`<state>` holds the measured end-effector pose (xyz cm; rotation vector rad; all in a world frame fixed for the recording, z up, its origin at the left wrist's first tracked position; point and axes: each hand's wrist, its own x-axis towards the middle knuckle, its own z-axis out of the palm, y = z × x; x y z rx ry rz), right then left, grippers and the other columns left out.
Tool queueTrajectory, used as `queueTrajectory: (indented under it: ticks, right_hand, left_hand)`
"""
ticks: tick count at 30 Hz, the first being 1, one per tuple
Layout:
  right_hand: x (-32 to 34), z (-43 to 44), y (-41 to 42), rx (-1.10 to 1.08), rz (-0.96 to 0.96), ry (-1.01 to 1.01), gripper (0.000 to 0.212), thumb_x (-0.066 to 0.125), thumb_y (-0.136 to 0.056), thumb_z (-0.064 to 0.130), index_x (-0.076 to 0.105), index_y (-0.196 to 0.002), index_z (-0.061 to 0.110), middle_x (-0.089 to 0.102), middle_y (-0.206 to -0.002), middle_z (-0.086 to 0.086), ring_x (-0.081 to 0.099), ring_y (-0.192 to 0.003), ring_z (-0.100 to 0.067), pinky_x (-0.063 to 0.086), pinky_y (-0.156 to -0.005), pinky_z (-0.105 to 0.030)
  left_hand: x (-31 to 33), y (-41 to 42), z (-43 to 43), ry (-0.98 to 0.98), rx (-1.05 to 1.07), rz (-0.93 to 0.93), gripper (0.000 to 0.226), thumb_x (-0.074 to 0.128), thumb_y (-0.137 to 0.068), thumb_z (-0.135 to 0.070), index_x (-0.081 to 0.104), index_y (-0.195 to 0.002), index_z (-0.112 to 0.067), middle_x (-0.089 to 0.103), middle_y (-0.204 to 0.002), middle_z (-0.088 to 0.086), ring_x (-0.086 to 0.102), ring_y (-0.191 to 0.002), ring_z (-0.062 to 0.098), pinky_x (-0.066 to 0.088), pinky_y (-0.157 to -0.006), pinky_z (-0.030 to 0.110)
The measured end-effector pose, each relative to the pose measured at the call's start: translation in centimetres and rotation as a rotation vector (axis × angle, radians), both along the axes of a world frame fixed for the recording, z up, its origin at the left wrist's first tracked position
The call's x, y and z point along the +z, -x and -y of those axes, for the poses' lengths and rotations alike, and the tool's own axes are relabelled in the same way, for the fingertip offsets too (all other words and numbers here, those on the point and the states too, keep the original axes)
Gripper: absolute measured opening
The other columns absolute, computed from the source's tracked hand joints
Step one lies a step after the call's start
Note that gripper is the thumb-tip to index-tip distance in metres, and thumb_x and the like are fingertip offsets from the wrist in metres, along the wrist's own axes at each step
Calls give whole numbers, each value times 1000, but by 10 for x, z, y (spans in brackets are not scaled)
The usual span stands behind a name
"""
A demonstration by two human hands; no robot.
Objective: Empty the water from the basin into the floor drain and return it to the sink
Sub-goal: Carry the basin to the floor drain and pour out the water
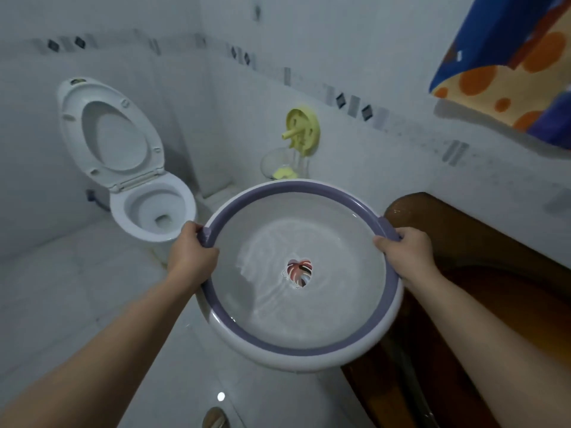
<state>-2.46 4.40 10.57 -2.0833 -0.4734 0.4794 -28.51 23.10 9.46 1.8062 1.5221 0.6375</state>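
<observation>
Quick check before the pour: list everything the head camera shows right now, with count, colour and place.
basin: one, white with purple rim, held at centre, water inside
leaf sticker: one, multicoloured, basin bottom
toilet: one, white, lid up, upper left
wall holder: one, yellow, on the wall behind the basin
clear container: one, see-through, below the holder
towel: one, blue and orange, top right
counter: one, brown, right
floor drain: one, metallic, bottom edge
left hand: one, gripping the left rim
right hand: one, gripping the right rim

Water-filled basin [302,347] between both hands
</observation>
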Motion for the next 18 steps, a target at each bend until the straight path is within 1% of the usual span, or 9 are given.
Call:
queueTrajectory:
  ticks: [2,3,5,8,11,13,14,16,18]
  right_hand:
    - [-4,-22,12,30,-10,3,19,65,-79,16,62,-80,-2,67,-85,-24,64,-78,-37,53,-71,-43]
    - [-7,-33,18,34,-18,5,16,65,-78,16,62,-77,0,67,-84,-23,64,-77,-36,53,-70,-43]
    - [-13,-53,30,41,-16,10,14,66,-78,15,62,-73,3,66,-79,-21,64,-73,-35,52,-66,-40]
    - [-26,-86,51,44,-18,19,14,67,-76,15,61,-66,7,64,-71,-15,61,-62,-26,43,-52,-26]
    - [-41,-115,69,32,-24,8,17,68,-76,13,60,-62,6,59,-61,-9,56,-55,-21,37,-46,-23]
    - [-51,-134,78,18,-29,-2,18,68,-75,12,61,-63,1,58,-60,-11,54,-54,-22,38,-48,-24]
    - [-58,-145,84,12,-40,-5,18,68,-74,11,60,-62,1,58,-60,-12,55,-55,-22,39,-50,-26]
    - [-68,-162,91,6,-64,-11,22,68,-74,11,56,-56,8,57,-59,-11,55,-58,-23,41,-53,-28]
    - [-83,-181,94,6,-83,-6,24,67,-74,10,53,-55,10,57,-62,-12,56,-60,-23,44,-57,-31]
  left_hand:
    - [-1,18,-17,7,22,-10,24,57,-77,-6,43,-91,-19,48,-70,-4,48,-62,16,34,-49,27]
    - [-2,27,-26,14,32,-14,24,57,-77,-5,43,-91,-19,48,-70,-4,47,-62,15,33,-48,26]
    - [-4,44,-42,36,46,-15,25,56,-77,-4,44,-92,-19,49,-71,-4,49,-63,16,34,-49,27]
    - [-7,70,-73,51,51,-31,25,56,-77,-4,44,-94,-18,49,-74,-3,50,-64,16,36,-50,28]
    - [-13,89,-100,56,46,-40,26,56,-77,-5,45,-95,-19,53,-80,1,54,-71,23,40,-57,31]
    - [-20,99,-118,60,52,-38,25,56,-77,-6,44,-93,-20,52,-77,-1,54,-73,24,41,-58,31]
    - [-25,105,-128,63,61,-43,25,56,-77,-6,43,-92,-21,51,-74,-4,53,-72,23,40,-57,31]
    - [-34,112,-143,57,75,-36,26,57,-77,-5,42,-90,-23,49,-71,-8,52,-67,20,38,-53,29]
    - [-47,116,-158,66,98,-22,28,58,-75,-4,43,-90,-23,48,-70,-10,51,-65,19,37,-52,28]
